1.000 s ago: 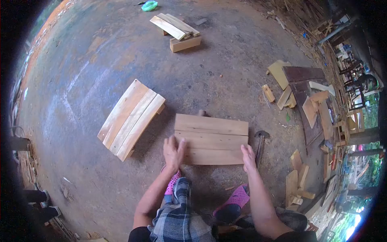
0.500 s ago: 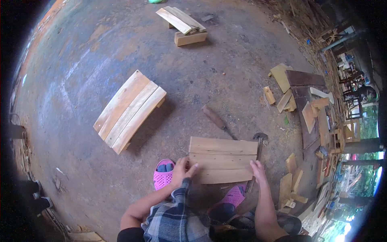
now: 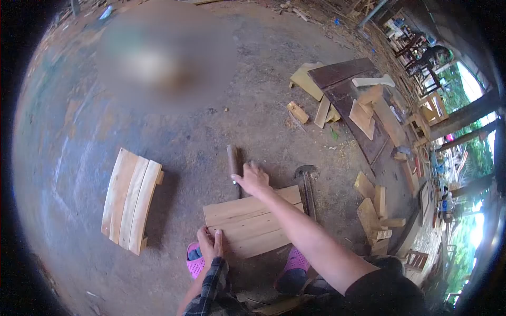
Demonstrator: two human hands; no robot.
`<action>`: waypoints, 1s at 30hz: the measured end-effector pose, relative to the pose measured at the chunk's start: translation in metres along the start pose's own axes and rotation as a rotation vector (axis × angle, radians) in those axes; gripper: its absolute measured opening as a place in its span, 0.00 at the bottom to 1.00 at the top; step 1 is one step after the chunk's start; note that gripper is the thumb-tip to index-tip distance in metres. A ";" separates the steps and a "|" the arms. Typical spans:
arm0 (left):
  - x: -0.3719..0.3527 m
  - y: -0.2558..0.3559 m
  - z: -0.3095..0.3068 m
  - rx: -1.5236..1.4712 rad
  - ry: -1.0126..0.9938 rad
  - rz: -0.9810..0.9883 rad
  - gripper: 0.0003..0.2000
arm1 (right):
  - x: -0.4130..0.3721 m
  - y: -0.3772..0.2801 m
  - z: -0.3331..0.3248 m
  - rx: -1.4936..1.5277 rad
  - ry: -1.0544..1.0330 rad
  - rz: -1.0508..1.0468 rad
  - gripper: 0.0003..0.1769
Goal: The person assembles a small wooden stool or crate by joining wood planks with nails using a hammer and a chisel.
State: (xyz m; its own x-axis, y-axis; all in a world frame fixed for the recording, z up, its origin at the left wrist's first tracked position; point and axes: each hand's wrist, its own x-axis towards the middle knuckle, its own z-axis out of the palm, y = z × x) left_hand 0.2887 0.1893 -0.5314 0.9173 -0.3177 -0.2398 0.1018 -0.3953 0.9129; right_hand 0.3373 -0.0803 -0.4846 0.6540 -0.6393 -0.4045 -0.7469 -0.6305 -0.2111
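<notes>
My left hand (image 3: 212,243) grips the near left corner of a slatted wooden panel (image 3: 250,227), its thumb on top. Three boards lie side by side in this panel, which is over the floor in front of my feet. Across the panel my right arm reaches to a wooden-handled tool (image 3: 233,162) beyond the far edge. My right hand (image 3: 254,178) is beside the handle, thumb stretched to its lower end and fingers apart from it. The tool's dark metal part runs toward the panel. A hammer (image 3: 305,171) lies at the panel's right.
A small slatted wooden stool (image 3: 132,200) stands on the left. Wood offcuts (image 3: 374,205) lie to the right, near a dark brown board (image 3: 340,105) with more pieces on it. Pink clogs (image 3: 195,263) are on my feet. A blurred patch covers the upper left.
My right hand has let go of the panel's right edge and moved forward and left to the tool handle. My left hand stays on the panel. The view has shifted.
</notes>
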 end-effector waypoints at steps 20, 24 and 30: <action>-0.010 -0.029 -0.009 -0.303 -0.083 -0.248 0.06 | 0.013 0.172 -0.056 0.286 0.434 0.161 0.22; -0.007 -0.026 -0.009 -0.369 -0.062 -0.181 0.06 | -0.035 0.269 -0.024 0.241 0.585 0.260 0.21; 0.015 -0.003 -0.016 -0.307 -0.054 -0.264 0.06 | -0.061 0.320 0.022 -0.111 0.702 0.139 0.16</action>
State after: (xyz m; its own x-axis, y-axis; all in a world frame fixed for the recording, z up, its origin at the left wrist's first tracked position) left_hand 0.3088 0.1995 -0.5320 0.8236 -0.2879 -0.4887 0.4487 -0.1963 0.8718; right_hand 0.0558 -0.2338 -0.5467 0.5043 -0.8253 0.2541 -0.8368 -0.5397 -0.0921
